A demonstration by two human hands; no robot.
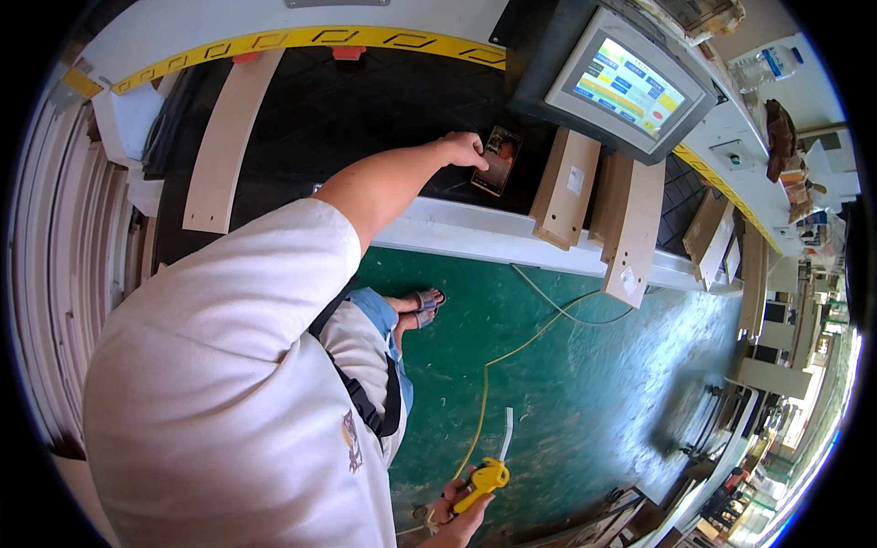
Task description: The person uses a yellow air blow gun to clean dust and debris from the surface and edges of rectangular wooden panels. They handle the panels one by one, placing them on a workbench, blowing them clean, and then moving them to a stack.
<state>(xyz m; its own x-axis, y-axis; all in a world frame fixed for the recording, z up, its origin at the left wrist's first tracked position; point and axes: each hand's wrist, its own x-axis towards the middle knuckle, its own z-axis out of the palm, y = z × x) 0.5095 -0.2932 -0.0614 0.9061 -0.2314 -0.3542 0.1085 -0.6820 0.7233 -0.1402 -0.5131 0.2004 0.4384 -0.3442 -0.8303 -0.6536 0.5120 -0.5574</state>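
My left arm reaches out over the black conveyor bed (365, 100). My left hand (461, 149) is closed, fingers curled, with a fingertip at the edge of a dark phone (498, 160). The phone lies flat on the bed, its screen lit. Low in the picture my right hand (464, 513) is wrapped around a yellow air blow gun (484, 482). A thin pale nozzle points away from my body, and a yellow hose (485, 393) trails across the floor.
Pale wooden panels (228, 146) lie across the bed, several more (635, 228) at the right overhanging its white edge. A control touchscreen (630, 87) stands above it. Stacked boards (68, 274) line the left. The floor (548, 384) is green. A plastic bottle (767, 68) sits far right.
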